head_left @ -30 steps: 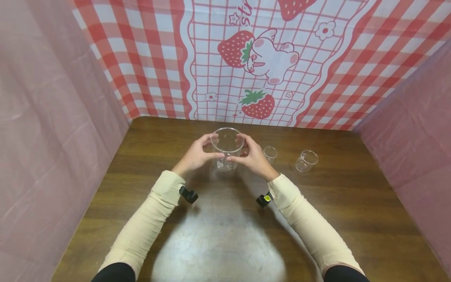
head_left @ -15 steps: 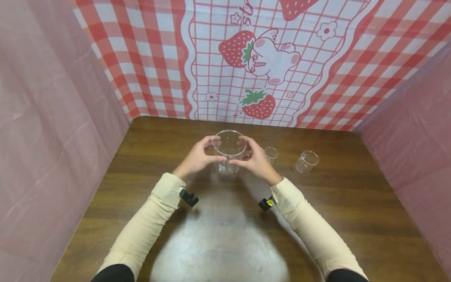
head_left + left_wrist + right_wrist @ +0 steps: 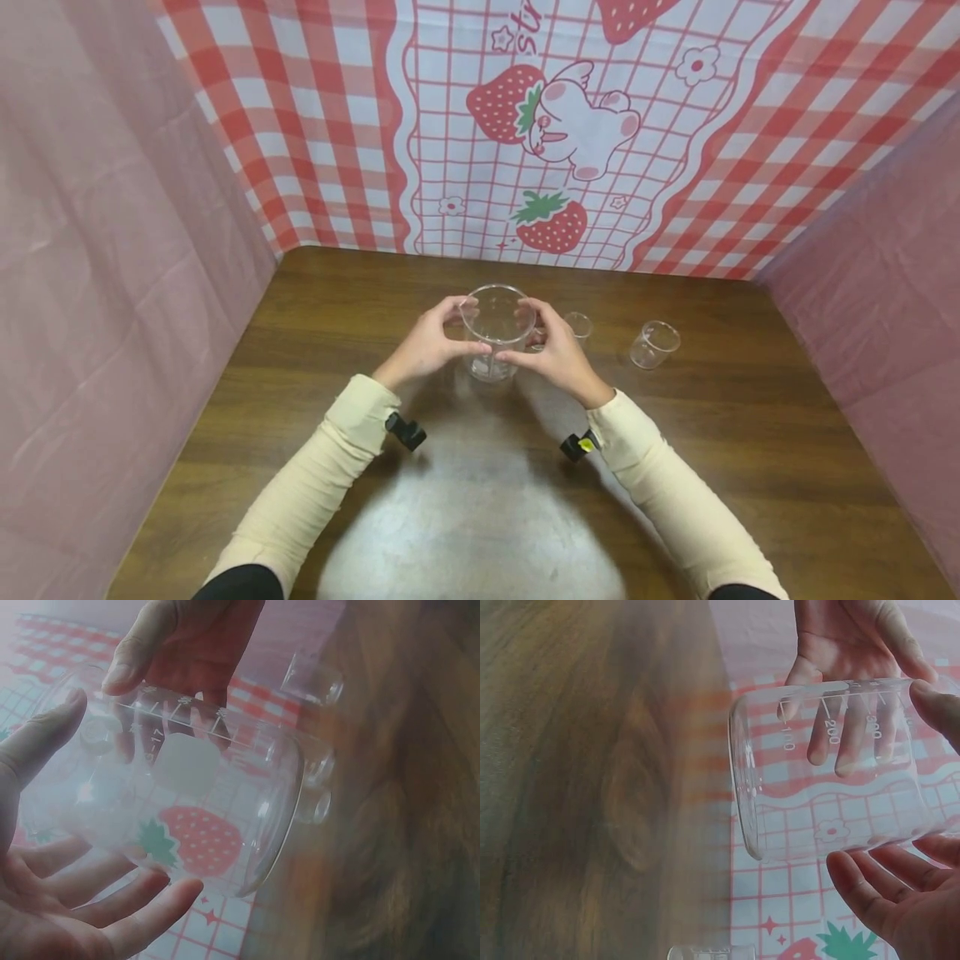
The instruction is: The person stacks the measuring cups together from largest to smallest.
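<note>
A large clear glass beaker (image 3: 497, 333) with white volume marks stands upright between my two hands. My left hand (image 3: 429, 337) holds its left side, thumb across the near wall and fingers around the far side. From the right, my right hand (image 3: 557, 350) grips it the same way, and the two thumb tips almost meet in front. In the right wrist view, the beaker (image 3: 825, 772) shows the marks 100, 200 and 300, with the other hand's fingers visible through the glass. No contents show in it.
Just beyond my right hand is a small glass beaker (image 3: 578, 327). A wider small beaker (image 3: 655, 345) stands farther right on the wooden table (image 3: 750, 433). Strawberry-patterned cloth (image 3: 517, 167) hangs at the back, with pink curtains (image 3: 112, 292) at both sides.
Both hands have moved the large beaker slightly toward me and to the right, keeping their grip. The small beakers have stayed in place.
</note>
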The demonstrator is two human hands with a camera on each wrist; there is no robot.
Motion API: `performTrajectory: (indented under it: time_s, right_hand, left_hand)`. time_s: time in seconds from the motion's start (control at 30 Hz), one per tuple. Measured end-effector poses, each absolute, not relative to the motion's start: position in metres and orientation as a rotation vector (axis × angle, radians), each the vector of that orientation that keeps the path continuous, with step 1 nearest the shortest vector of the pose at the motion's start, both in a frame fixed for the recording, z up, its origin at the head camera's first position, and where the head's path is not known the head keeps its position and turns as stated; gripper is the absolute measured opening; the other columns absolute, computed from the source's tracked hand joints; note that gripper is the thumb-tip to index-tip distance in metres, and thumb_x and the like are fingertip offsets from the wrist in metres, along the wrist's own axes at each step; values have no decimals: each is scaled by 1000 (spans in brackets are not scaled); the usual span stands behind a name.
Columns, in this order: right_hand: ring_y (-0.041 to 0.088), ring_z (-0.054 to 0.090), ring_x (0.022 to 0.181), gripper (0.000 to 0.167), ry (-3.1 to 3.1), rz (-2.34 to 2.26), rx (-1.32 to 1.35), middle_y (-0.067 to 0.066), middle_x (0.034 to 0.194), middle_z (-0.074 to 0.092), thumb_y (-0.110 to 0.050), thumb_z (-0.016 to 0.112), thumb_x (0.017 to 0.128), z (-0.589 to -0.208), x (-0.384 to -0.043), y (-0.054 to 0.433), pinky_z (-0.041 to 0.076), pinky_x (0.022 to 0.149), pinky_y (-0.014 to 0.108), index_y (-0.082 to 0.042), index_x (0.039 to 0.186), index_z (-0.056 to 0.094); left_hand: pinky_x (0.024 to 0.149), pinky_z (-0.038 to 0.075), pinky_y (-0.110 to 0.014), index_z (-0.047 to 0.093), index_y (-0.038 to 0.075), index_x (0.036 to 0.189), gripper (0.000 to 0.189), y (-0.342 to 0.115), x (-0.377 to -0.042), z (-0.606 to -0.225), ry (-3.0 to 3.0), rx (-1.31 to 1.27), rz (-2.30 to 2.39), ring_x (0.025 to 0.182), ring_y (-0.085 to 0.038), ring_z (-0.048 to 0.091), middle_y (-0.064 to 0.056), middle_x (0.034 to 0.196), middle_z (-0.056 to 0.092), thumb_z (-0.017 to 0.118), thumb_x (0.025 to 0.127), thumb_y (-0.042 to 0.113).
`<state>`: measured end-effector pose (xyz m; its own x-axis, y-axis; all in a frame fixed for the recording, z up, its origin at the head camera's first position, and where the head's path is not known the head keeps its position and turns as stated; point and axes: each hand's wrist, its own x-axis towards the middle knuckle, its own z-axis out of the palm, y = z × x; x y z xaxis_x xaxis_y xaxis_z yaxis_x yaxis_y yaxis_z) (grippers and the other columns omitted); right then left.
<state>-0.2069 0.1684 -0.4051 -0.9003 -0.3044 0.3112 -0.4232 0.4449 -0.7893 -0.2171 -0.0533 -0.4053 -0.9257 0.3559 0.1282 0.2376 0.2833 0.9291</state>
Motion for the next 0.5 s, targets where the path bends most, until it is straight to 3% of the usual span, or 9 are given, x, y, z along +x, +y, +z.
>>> performTrajectory:
  time_s: [0.27, 0.5]
  right_hand:
    - [27, 65, 84, 81, -2570, 1427, 626, 23, 117, 60, -6, 88, 67, -411, -195, 175, 62, 74, 37, 2, 135, 44]
    - [32, 65, 85, 83, -2549, 1430, 620, 24, 118, 61, -6, 89, 65, -416, -190, 178, 61, 75, 46, 3, 134, 45]
  left_hand:
    - [109, 46, -47, 48, 2, 135, 74, -47, -211, -411, 2405, 590, 1722, 127, -35, 55, -18, 139, 54, 85, 73, 16]
    - [109, 45, -49, 48, 3, 135, 74, -44, -206, -413, 2422, 568, 1708, 126, -34, 55, -15, 138, 56, 86, 73, 18]
